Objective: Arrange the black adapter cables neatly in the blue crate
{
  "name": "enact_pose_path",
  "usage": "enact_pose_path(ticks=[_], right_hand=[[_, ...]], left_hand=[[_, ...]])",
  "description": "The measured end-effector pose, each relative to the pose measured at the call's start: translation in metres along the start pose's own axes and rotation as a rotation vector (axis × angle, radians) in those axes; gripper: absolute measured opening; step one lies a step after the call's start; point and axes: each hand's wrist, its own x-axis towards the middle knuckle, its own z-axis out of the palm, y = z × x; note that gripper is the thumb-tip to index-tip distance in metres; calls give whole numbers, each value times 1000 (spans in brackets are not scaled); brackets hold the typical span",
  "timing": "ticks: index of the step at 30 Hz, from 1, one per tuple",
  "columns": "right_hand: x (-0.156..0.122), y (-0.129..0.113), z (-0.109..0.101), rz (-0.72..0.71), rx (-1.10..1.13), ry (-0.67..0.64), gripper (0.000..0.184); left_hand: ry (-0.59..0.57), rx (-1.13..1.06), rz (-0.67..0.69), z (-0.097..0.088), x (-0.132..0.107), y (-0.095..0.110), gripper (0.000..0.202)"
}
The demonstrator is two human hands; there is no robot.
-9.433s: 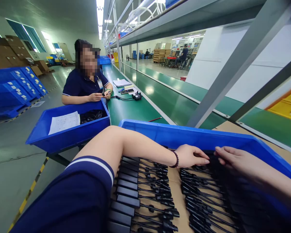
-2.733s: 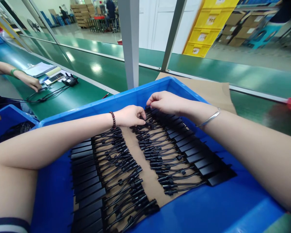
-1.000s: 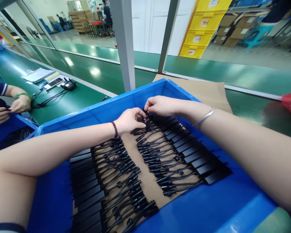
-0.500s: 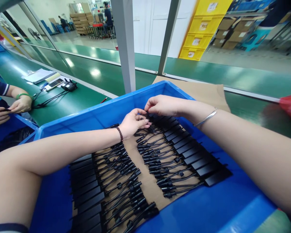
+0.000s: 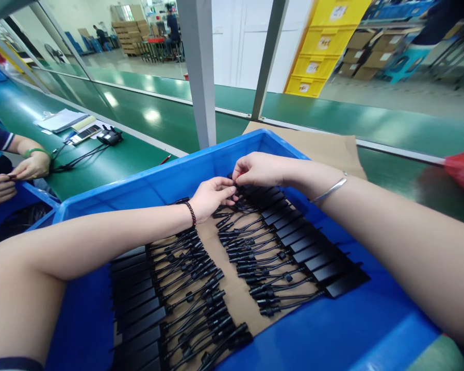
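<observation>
At the far end of the blue bin (image 5: 147, 188), the left hand (image 5: 211, 197) and right hand (image 5: 260, 169) meet, both pinched on a black cable (image 5: 234, 188) at the head of the right row of adapters (image 5: 313, 255). A second row (image 5: 139, 304) lies left of it on a cardboard sheet (image 5: 216, 247). Labels on the yellow crates (image 5: 325, 41) beyond are too blurred to read, and a co-worker's hands (image 5: 33, 166) work well apart on the tabletop (image 5: 131, 154).

yellow crates (image 5: 325, 46) | grey post (image 5: 199, 72) | papers (image 5: 58, 119) | green belt (image 5: 332, 117)
</observation>
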Motion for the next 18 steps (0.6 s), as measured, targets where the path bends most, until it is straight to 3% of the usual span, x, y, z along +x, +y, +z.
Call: enact_pose_path(ticks=[11, 18], right_hand=[[2, 0, 2, -4, -113, -9, 16], [4, -1, 4, 29, -127, -56, 13]], left_hand=[[27, -14, -14, -2, 1, 0, 18], [38, 100, 9, 0, -2, -1, 20]])
